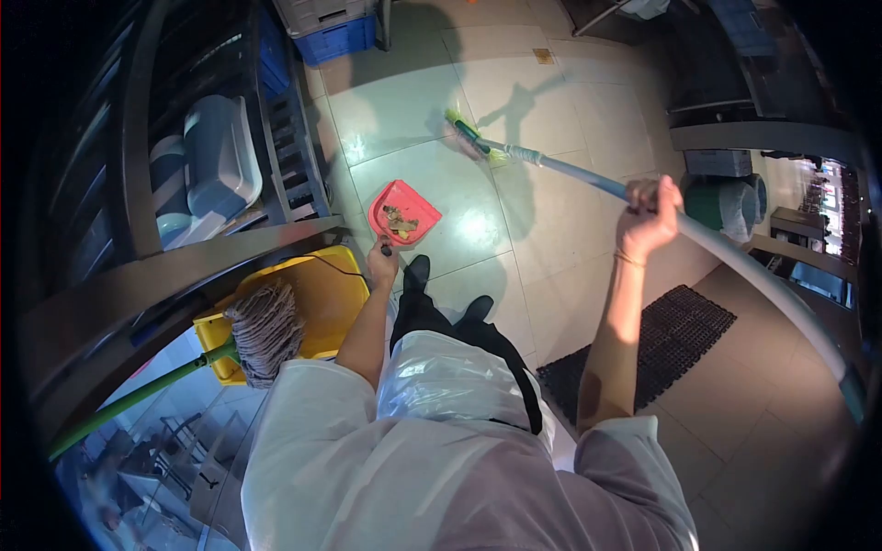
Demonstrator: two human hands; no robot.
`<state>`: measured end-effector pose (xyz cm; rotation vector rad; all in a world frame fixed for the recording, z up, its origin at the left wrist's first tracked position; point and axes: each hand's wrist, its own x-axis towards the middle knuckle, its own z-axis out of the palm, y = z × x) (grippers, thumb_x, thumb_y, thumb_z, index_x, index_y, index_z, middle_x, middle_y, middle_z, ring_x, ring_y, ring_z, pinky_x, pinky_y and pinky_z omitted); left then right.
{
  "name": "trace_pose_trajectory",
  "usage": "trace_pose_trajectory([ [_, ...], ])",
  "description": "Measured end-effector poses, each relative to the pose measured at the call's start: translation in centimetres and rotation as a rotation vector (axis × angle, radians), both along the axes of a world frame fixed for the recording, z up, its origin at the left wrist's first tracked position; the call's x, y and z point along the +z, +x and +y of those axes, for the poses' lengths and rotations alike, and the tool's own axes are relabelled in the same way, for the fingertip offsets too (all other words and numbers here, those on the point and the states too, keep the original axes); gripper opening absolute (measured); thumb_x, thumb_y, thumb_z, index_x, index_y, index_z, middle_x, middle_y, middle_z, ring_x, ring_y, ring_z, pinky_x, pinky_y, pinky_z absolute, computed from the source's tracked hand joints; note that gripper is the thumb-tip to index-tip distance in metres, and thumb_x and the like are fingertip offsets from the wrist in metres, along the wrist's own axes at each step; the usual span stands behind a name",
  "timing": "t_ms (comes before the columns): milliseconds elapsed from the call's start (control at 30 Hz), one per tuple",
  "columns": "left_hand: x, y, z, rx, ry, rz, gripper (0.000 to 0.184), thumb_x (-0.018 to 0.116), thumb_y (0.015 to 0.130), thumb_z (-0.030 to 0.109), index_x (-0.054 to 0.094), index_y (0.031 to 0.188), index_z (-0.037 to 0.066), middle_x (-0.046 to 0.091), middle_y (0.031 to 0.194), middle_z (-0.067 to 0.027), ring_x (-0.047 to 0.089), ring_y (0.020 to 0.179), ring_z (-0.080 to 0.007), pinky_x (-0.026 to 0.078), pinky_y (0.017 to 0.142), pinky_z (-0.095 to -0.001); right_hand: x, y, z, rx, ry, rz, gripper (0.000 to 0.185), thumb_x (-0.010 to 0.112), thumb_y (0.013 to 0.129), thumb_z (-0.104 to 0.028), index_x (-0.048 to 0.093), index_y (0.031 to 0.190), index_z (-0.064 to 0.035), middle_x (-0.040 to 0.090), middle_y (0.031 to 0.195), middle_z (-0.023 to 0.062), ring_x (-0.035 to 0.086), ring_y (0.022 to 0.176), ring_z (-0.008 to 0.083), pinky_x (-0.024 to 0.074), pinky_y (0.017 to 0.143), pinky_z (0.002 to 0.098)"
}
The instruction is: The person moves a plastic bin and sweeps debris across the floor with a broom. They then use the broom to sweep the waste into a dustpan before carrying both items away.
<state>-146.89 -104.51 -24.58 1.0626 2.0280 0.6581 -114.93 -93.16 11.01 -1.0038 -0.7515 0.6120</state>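
A red dustpan [424, 204] with brown and yellowish debris [400, 223] in it is held over the tiled floor. My left hand [382, 264] is closed around its short handle, on the side nearest my body. My right hand [650, 219] grips the long grey pole of a broom [588, 174], fingers wrapped round it. The broom's green head with yellow-green bristles [470, 135] is on the floor beyond the dustpan, to its right. The pole runs from there past my right hand to the far right edge.
A yellow mop bucket [335, 298] with a grey string mop [265, 335] stands at the left, below shelving that holds a plastic container [220, 156]. A black rubber mat [684, 331] lies at the right. Blue crates [335, 43] are at the top left.
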Motion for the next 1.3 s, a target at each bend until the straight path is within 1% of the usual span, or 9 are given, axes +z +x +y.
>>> trace_pose_trajectory([
  [167, 1.4, 0.3, -0.5, 0.014, -0.111, 0.052, 0.026, 0.064, 0.071, 0.006, 0.065, 0.097, 0.005, 0.065, 0.084, -0.0207, 0.064, 0.086, -0.0360, 0.049, 0.076, -0.0416, -6.5, -4.3, 1.5, 0.044, -0.219, -0.063, 0.033, 0.057, 0.087, -0.010, 0.040, 0.058, -0.0093, 0.034, 0.052, -0.0014, 0.031, 0.047, 0.0111, 0.0305, 0.049, 0.0273],
  [333, -1.1, 1.3, -0.4, 0.016, -0.109, 0.066, 0.023, 0.065, 0.070, 0.008, 0.065, 0.093, 0.004, 0.065, 0.088, -0.0209, 0.062, 0.087, -0.0382, 0.048, 0.078, -0.0459, -4.1, -9.3, -3.3, 0.366, -0.284, 0.006, 0.032, 0.058, 0.086, -0.008, 0.044, 0.058, -0.0091, 0.035, 0.052, -0.0019, 0.034, 0.047, 0.0096, 0.0287, 0.046, 0.0269],
  [500, -1.4, 1.8, -0.8, 0.045, -0.156, 0.099, 0.023, 0.066, 0.070, 0.009, 0.065, 0.093, 0.006, 0.065, 0.088, -0.0209, 0.062, 0.086, -0.0387, 0.049, 0.076, -0.0453, -0.3, -2.6, -4.5, 0.180, -0.289, 0.241, 0.018, 0.053, 0.089, -0.013, 0.050, 0.072, -0.0096, 0.026, 0.052, -0.0026, 0.029, 0.045, 0.0118, 0.0313, 0.048, 0.0300],
  [767, -5.0, -0.5, -7.4, -0.025, 0.088, 0.124, 0.024, 0.068, 0.070, 0.011, 0.067, 0.094, 0.009, 0.066, 0.083, -0.0179, 0.065, 0.082, -0.0327, 0.051, 0.072, -0.0405, 5.4, 7.1, -10.7, 0.298, -0.042, 0.081, 0.035, 0.042, 0.092, -0.020, 0.033, 0.059, -0.0120, 0.028, 0.048, -0.0011, 0.028, 0.043, 0.0117, 0.0279, 0.047, 0.0291],
  [933, -0.4, 0.8, -12.4, 0.072, 0.044, 0.030, 0.022, 0.068, 0.071, 0.010, 0.067, 0.092, 0.006, 0.067, 0.080, -0.0136, 0.066, 0.077, -0.0240, 0.050, 0.069, -0.0337, 5.8, 10.2, -14.3, 0.320, 0.064, 0.020, 0.038, 0.042, 0.092, -0.017, 0.029, 0.057, -0.0116, 0.026, 0.047, -0.0005, 0.029, 0.043, 0.0123, 0.0283, 0.049, 0.0290],
  [1000, 0.0, 1.7, -15.3, 0.052, 0.155, 0.074, 0.018, 0.065, 0.072, 0.009, 0.068, 0.090, 0.007, 0.066, 0.072, -0.0083, 0.063, 0.066, -0.0164, 0.049, 0.065, -0.0306, 4.7, 11.4, -15.1, 0.282, 0.055, -0.025, 0.037, 0.046, 0.090, -0.015, 0.029, 0.057, -0.0116, 0.027, 0.048, -0.0009, 0.027, 0.043, 0.0118, 0.0270, 0.048, 0.0288],
  [1100, 0.3, 3.1, -19.0, 0.084, 0.112, 0.015, 0.019, 0.065, 0.071, 0.007, 0.068, 0.090, 0.006, 0.066, 0.073, -0.0087, 0.063, 0.068, -0.0171, 0.049, 0.066, -0.0308, 1.5, 10.4, -15.1, 0.285, 0.146, -0.044, 0.038, 0.051, 0.089, -0.009, 0.031, 0.057, -0.0104, 0.026, 0.050, -0.0019, 0.026, 0.046, 0.0088, 0.0248, 0.045, 0.0261],
  [1233, -0.7, 5.1, -22.8, 0.102, 0.067, -0.046, 0.020, 0.066, 0.071, 0.007, 0.067, 0.090, 0.004, 0.067, 0.078, -0.0141, 0.066, 0.076, -0.0263, 0.050, 0.070, -0.0353, -4.4, 6.4, -16.2, 0.224, 0.005, -0.136, 0.031, 0.054, 0.087, -0.008, 0.038, 0.060, -0.0086, 0.026, 0.052, -0.0025, 0.027, 0.047, 0.0085, 0.0253, 0.047, 0.0253],
  [1300, -2.8, 6.0, -23.8, 0.096, 0.035, -0.012, 0.020, 0.066, 0.071, 0.009, 0.067, 0.090, 0.005, 0.067, 0.079, -0.0153, 0.066, 0.078, -0.0283, 0.050, 0.071, -0.0374, -6.9, 3.4, -18.2, 0.366, -0.002, -0.178, 0.031, 0.054, 0.087, -0.007, 0.038, 0.061, -0.0080, 0.027, 0.054, -0.0019, 0.027, 0.046, 0.0087, 0.0240, 0.046, 0.0249],
])
